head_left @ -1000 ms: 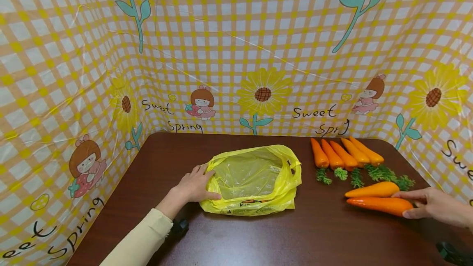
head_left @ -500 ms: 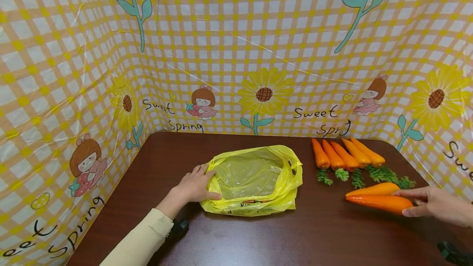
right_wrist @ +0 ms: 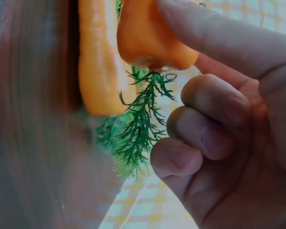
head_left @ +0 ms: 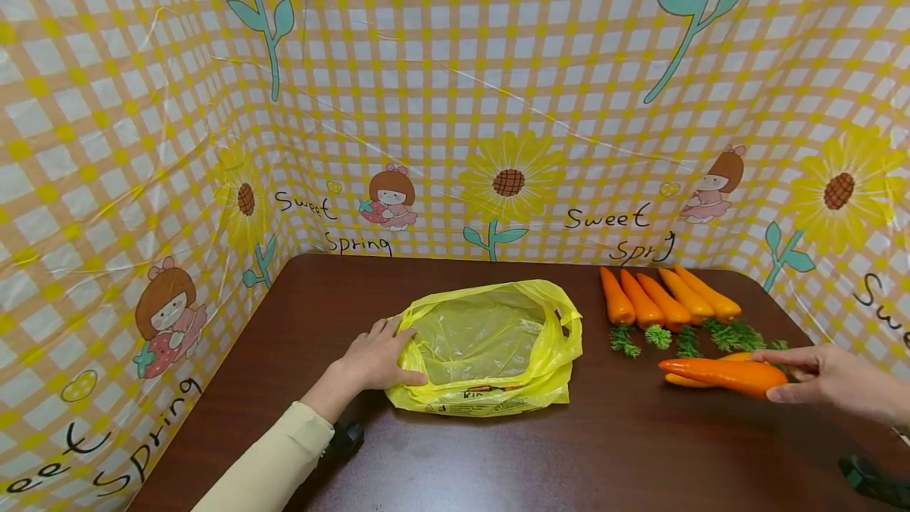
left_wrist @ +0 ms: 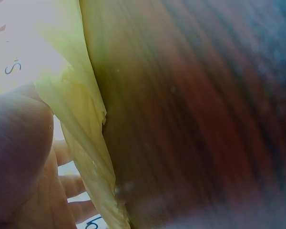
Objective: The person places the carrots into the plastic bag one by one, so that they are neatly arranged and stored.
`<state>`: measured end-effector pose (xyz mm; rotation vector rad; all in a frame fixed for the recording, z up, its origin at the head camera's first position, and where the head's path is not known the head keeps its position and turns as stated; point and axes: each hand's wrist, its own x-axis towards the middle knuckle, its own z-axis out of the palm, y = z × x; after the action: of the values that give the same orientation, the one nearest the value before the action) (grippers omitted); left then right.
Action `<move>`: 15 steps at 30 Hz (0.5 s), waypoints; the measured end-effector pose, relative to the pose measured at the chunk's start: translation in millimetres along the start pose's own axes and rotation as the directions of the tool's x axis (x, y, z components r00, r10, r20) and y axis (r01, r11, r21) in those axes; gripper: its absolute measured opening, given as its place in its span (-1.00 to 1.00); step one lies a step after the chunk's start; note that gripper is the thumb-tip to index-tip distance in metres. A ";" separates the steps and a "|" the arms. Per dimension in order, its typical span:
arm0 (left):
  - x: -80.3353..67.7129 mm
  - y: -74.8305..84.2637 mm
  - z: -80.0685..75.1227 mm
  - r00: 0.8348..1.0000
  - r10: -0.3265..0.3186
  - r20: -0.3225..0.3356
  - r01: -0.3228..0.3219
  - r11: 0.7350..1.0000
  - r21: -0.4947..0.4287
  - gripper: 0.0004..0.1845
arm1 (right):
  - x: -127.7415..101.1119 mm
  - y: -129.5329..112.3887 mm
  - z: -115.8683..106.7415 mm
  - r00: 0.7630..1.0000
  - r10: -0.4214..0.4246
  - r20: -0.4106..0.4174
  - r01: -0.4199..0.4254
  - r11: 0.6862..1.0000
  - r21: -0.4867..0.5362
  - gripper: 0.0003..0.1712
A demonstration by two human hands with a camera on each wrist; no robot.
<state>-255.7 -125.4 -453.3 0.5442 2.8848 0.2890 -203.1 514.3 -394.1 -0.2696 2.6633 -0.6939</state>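
- Left hand (head_left: 373, 362) pinches yellow plastic bag (head_left: 490, 346) rim at 9 o'clock; bag empty.
- Right hand (head_left: 828, 378) grips orange toy carrot (head_left: 718, 374); six more left on table (head_left: 455, 449).

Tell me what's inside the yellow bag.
The bag lies open and looks empty: only its clear yellow lining shows. The folded front rim hides its near edge, so nothing there can be confirmed.

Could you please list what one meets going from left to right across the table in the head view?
Cream sleeve → left hand → yellow plastic bag → row of carrots at the back → right hand, which holds a carrot.
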 end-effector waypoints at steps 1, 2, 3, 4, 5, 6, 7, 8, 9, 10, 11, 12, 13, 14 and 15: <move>-0.2 0.2 0.1 1.000 0.000 0.000 0.000 1.000 -0.001 -0.01 | 0.4 -1.2 -0.1 1.000 -0.007 -0.011 0.007 1.000 -0.006 -0.21; -0.4 0.2 0.4 1.000 -0.003 0.002 0.003 1.000 0.001 -0.01 | 1.1 -3.1 -0.8 1.000 -0.008 -0.023 0.007 0.999 -0.031 -0.20; -0.5 0.3 0.8 1.000 -0.002 0.001 0.002 1.000 0.000 -0.01 | 1.7 -5.1 -1.1 0.999 -0.019 -0.030 0.017 0.999 -0.036 -0.21; -0.9 0.4 0.9 1.000 -0.002 0.001 0.002 1.000 -0.002 -0.01 | 2.3 -7.8 -1.2 0.999 -0.025 -0.037 0.023 0.999 -0.046 -0.21; -0.9 0.4 1.2 1.000 -0.002 0.001 0.002 1.000 -0.001 -0.01 | 2.8 -10.0 -1.4 0.999 -0.029 -0.044 0.027 0.999 -0.043 -0.21; -1.0 0.6 1.1 1.000 -0.003 0.001 0.003 1.000 0.000 -0.01 | 3.4 -12.6 -1.4 0.998 -0.033 -0.055 0.031 0.999 -0.038 -0.23; -1.0 0.6 1.1 1.000 -0.003 0.001 0.003 1.000 0.001 0.00 | 4.0 -15.5 -1.2 0.997 -0.042 -0.068 0.041 0.999 -0.024 -0.23; -0.9 0.6 1.3 1.000 -0.004 0.002 0.004 1.000 0.002 0.00 | 4.3 -18.8 -0.7 0.996 -0.039 -0.083 0.038 0.999 -0.020 -0.24; -0.9 0.6 1.5 1.000 -0.002 0.000 0.002 1.000 0.002 0.00 | 4.5 -22.7 -0.1 0.994 -0.042 -0.098 0.041 0.999 -0.014 -0.24; -0.8 0.5 1.5 1.000 -0.003 0.000 0.003 1.000 0.004 0.00 | 5.0 -26.9 0.3 0.992 -0.043 -0.115 0.043 0.999 -0.010 -0.24; -0.6 0.4 1.4 1.000 -0.003 -0.001 0.003 1.000 0.007 0.00 | 5.4 -31.0 0.7 0.991 -0.043 -0.123 0.043 0.999 -0.006 -0.24; -0.6 0.5 1.2 1.000 -0.003 -0.002 0.003 1.000 0.007 -0.01 | 6.1 -35.5 0.6 0.990 -0.048 -0.135 0.047 0.999 -0.013 -0.24; -0.5 0.4 1.3 1.000 -0.004 -0.001 0.004 1.000 0.008 -0.01 | 6.8 -40.5 0.1 0.988 -0.055 -0.141 0.054 0.998 -0.016 -0.22; -0.3 0.6 1.3 1.000 -0.005 -0.002 0.005 1.000 0.007 -0.01 | 7.7 -45.3 -0.5 0.988 -0.056 -0.142 0.054 0.998 -0.019 -0.21; -0.2 0.8 1.2 1.000 -0.005 -0.003 0.005 1.000 0.006 -0.01 | 9.0 -50.1 -1.3 0.988 -0.066 -0.142 0.064 0.998 -0.019 -0.21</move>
<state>-255.0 -124.5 -454.2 0.5385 2.8901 0.2801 -207.3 469.4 -370.7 -0.3238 2.8068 -0.7408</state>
